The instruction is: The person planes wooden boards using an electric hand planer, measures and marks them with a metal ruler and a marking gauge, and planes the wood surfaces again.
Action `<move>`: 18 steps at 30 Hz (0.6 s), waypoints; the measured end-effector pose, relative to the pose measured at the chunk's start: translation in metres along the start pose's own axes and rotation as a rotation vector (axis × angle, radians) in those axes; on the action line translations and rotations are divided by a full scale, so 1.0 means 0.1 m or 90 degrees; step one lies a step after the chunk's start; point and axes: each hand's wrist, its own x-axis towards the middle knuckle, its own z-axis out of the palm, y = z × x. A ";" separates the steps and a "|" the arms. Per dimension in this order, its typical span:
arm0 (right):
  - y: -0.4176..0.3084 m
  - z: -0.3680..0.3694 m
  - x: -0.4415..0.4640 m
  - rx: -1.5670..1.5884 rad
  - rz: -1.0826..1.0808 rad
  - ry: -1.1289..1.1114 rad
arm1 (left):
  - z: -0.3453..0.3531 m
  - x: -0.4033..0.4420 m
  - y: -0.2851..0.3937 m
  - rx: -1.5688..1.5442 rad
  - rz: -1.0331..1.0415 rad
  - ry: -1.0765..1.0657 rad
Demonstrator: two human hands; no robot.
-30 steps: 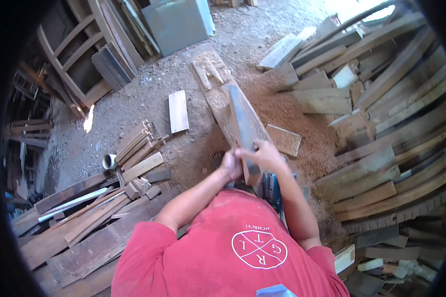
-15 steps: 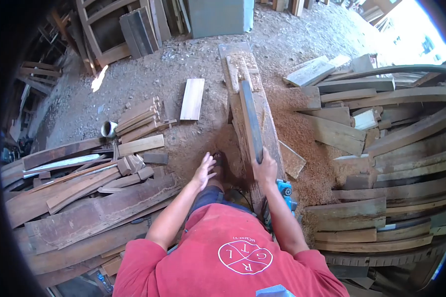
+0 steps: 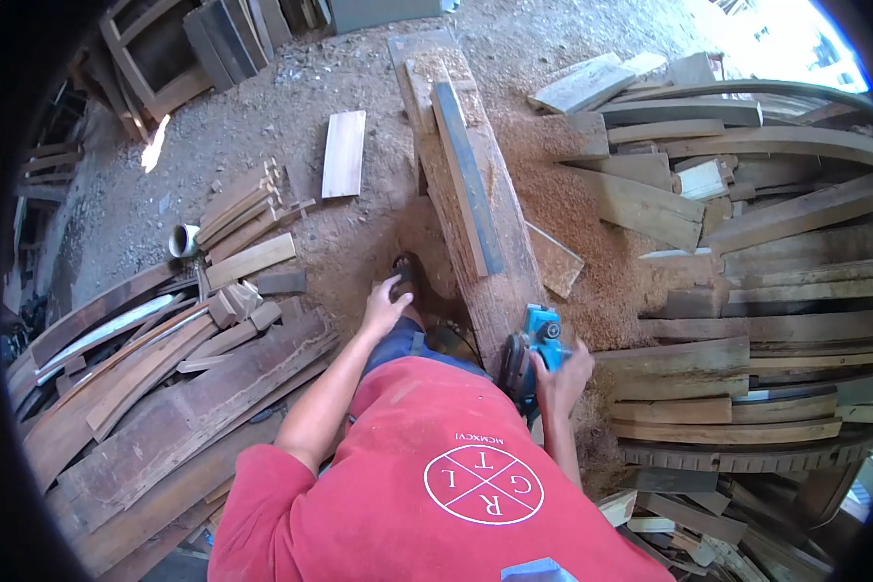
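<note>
A wood strip [image 3: 468, 184] with a dark grey face lies lengthwise on the narrow plank bench [image 3: 514, 276]. Near the bench's close end sits a blue power planer [image 3: 543, 330]. My right hand [image 3: 561, 380] is at the planer's right side, thumb and fingers apart; whether it bears on the tool's handle is hard to see. My left hand [image 3: 386, 308] hangs in the air left of the bench above my leg, empty, its fingers loosely apart.
Sawdust [image 3: 592, 315] covers the ground right of the bench, beside a large stack of curved boards [image 3: 795, 141]. More planks [image 3: 194, 407] are piled at my left. A pale board [image 3: 343, 153] and a white cup-like container [image 3: 182, 240] lie on the ground ahead.
My right hand has let go of the dark-faced strip, which now rests on the bench, and has moved back to the planer. My left hand stays free. The view has shifted.
</note>
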 end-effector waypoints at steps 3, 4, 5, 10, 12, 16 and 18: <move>0.38 0.19 -0.49 0.111 0.126 -0.046 | 0.31 0.08 0.37 0.225 0.252 0.006; 0.41 0.22 -0.57 0.213 0.203 -0.107 | 0.42 0.12 0.54 0.231 0.290 -0.009; 0.41 0.24 -0.57 0.208 0.207 -0.108 | 0.53 0.14 0.70 0.236 0.327 -0.023; 0.43 0.43 -0.34 0.304 0.238 -0.066 | 1.02 0.29 1.09 0.264 0.324 -0.001; 0.34 0.28 -0.20 0.249 0.177 -0.081 | 1.06 0.39 1.09 0.275 0.317 0.030; -0.27 -0.34 0.01 0.254 0.158 -0.147 | 1.02 0.46 1.03 0.300 0.338 0.057; -0.57 -0.48 0.17 0.261 0.145 -0.161 | 0.98 0.48 1.01 0.316 0.345 0.045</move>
